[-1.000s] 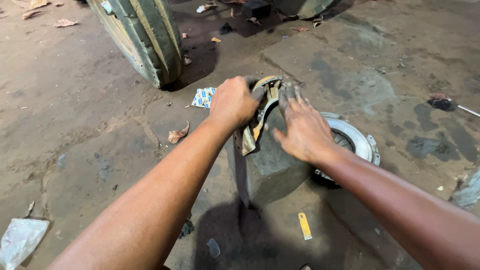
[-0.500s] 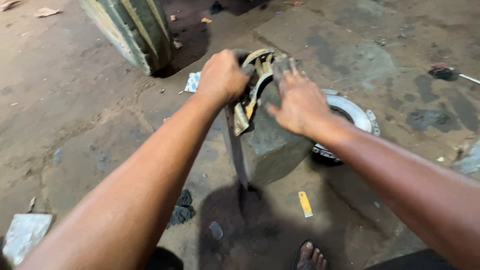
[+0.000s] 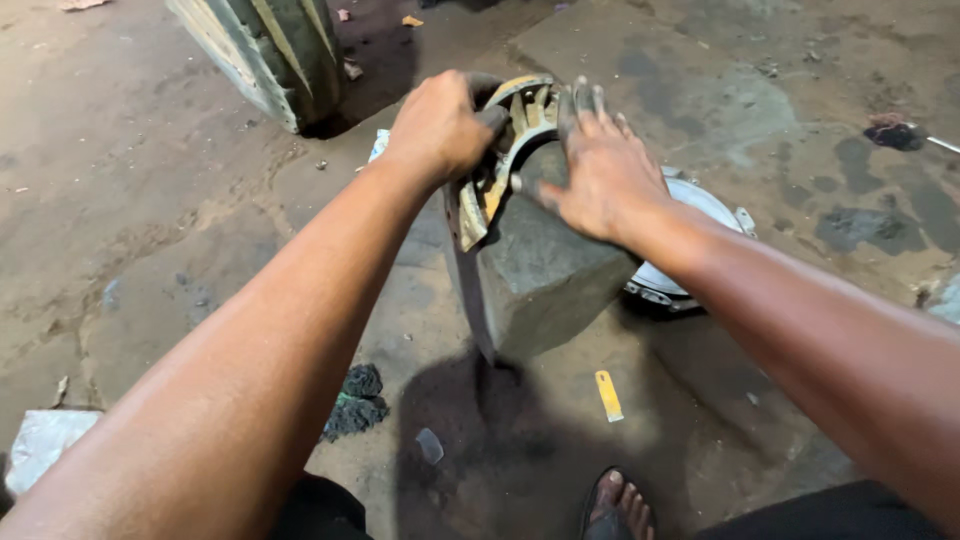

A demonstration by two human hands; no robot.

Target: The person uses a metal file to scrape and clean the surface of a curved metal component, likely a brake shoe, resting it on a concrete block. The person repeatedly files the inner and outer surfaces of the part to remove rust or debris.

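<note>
1. Nearest us, on the stained concrete floor, we see a sandalled foot, a small yellow strip and a dark rag.
2. Beyond these stands a grey stone block, and on its top edge rests a curved, rusty brake shoe.
3. Our left hand is closed around the shoe's upper arc. Our right hand lies flat with fingers spread, pressing on the shoe and the block's top.
4. To do this well, we judge that the left grip should stay firm while the right palm bears straight down, so the shoe sits steady on the block's edge and does not rock.
5. Behind the block lies a round metal drum; farther off stands a worn tyre.
</note>
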